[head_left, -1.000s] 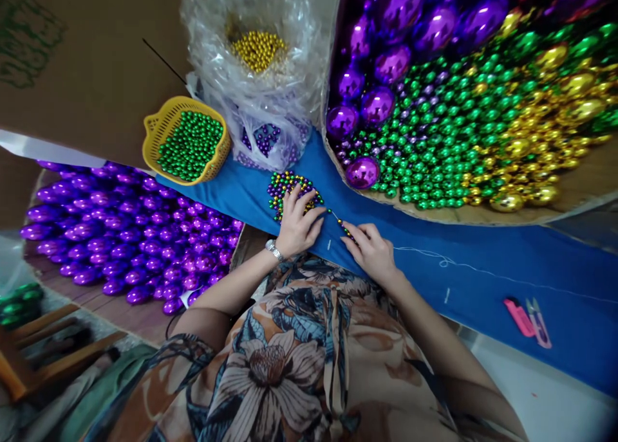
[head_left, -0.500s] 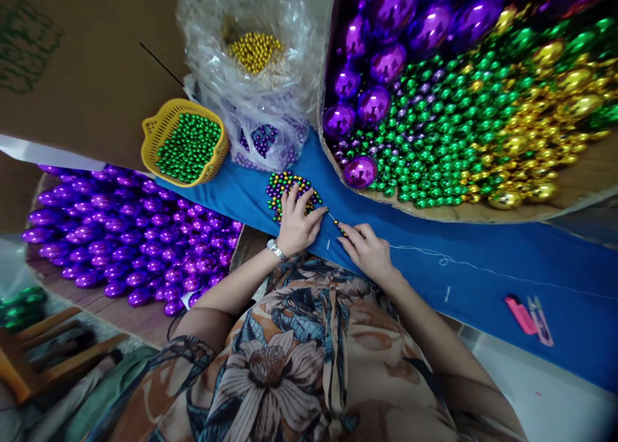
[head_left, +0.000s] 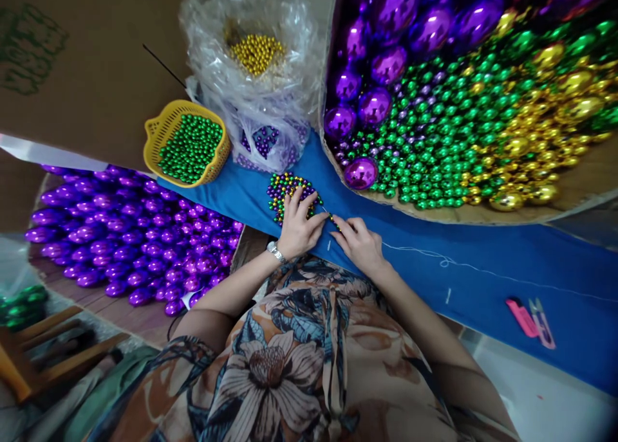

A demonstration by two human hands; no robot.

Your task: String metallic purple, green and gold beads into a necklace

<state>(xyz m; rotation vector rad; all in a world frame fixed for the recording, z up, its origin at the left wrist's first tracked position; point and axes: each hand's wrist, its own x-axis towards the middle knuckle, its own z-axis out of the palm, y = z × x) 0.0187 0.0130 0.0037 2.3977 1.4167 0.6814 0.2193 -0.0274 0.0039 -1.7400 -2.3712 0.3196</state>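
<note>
At left, glossy purple beads (head_left: 140, 236) fill a cardboard tray. Beyond their right side, a yellow basket (head_left: 151, 147) holds small green beads (head_left: 190, 149). Next, at the far side, stands a clear plastic bag (head_left: 207, 30) with gold beads (head_left: 258, 53) showing. At centre, a mixed bead pile (head_left: 284, 188) in purple, green and gold lies on blue cloth (head_left: 483, 300). The left hand (head_left: 299, 230) rests over its near edge, fingers spread; whether its fingertips grip a bead cannot be told. Just right, a thin needle (head_left: 326, 210) points at the pile, pinched with strung beads in the narrowed right hand (head_left: 364, 246). Far right, a large cardboard box (head_left: 570, 204) holds purple, green and gold beads. White thread (head_left: 445, 262) trails rightward; near right, a pink-handled tool (head_left: 521, 318) lies beside small snips (head_left: 542, 324).
</note>
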